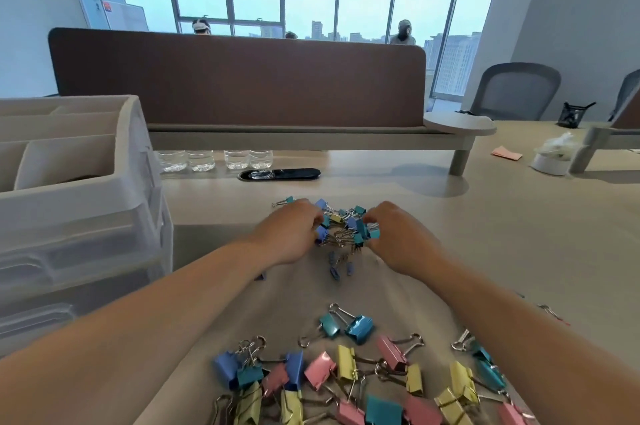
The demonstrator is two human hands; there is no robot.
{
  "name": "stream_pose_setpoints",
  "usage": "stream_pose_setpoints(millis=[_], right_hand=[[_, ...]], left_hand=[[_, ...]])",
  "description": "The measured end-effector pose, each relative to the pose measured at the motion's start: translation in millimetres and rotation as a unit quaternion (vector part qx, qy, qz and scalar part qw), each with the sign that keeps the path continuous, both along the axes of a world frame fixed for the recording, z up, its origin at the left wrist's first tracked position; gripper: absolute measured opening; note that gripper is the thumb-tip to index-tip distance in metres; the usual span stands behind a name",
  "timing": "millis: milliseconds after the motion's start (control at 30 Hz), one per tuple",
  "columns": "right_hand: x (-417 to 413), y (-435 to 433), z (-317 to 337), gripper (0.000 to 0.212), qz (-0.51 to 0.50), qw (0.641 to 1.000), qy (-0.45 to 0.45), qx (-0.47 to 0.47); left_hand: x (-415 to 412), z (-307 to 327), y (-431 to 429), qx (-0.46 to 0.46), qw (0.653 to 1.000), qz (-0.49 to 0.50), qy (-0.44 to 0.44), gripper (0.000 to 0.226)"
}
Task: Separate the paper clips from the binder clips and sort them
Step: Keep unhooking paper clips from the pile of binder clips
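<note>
A mixed heap of small binder clips and paper clips lies in the middle of the beige desk. My left hand curls its fingers into the heap's left side, and my right hand does the same on the right; the fingertips are hidden among the clips. A few loose blue paper clips lie just in front of the heap. Close to me spreads a group of larger binder clips in pink, yellow, blue and teal.
A white plastic drawer organiser stands at the left. Water bottles and a black cable slot sit behind the heap under a brown desk divider. A stray clip lies at the right. People sit beyond the divider.
</note>
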State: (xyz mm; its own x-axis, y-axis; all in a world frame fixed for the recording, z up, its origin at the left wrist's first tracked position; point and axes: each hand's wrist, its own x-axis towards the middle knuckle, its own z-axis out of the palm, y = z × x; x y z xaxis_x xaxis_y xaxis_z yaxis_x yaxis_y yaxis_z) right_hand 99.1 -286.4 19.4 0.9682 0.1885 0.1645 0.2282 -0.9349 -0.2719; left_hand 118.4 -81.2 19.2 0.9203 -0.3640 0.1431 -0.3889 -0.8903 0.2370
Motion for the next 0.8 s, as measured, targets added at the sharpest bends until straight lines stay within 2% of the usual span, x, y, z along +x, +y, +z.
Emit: stream_pose_setpoints(millis=[67,267,367,500,633,700,800], right_hand=[[14.1,-2.3,2.1,0.037,0.0,1.0,0.009,-0.009],[38.0,1.0,1.0,0.047,0.024,0.998,0.057,-0.034],[39.5,6.0,-2.3,0.033,0.045,0.996,0.064,-0.041],[40.7,6.5,-6.6,0.031,0.052,0.997,0.041,-0.036],[41.0,4.7,-9.2,0.02,0.062,0.997,0.029,-0.03],[40.8,4.0,-11.2,0.013,0.059,0.998,0.016,-0.027],[41.4,2.8,-15.3,0.012,0.049,0.999,0.002,-0.022]], left_hand=[[12.7,-0.3,-2.3,0.009,1.0,0.002,0.001,0.023],[31.3,-5.9,-11.5,0.045,0.998,-0.008,0.038,0.04],[32.7,-10.5,-13.2,0.064,0.997,-0.011,0.04,0.04],[29.4,-11.1,-13.7,0.079,0.996,-0.019,0.026,0.033],[27.8,-12.1,-13.1,0.073,0.997,-0.019,0.02,0.008],[27.9,-12.5,-12.2,0.063,0.998,-0.017,0.024,0.017],[26.5,-12.2,-11.3,0.046,0.998,-0.008,0.036,0.025]])
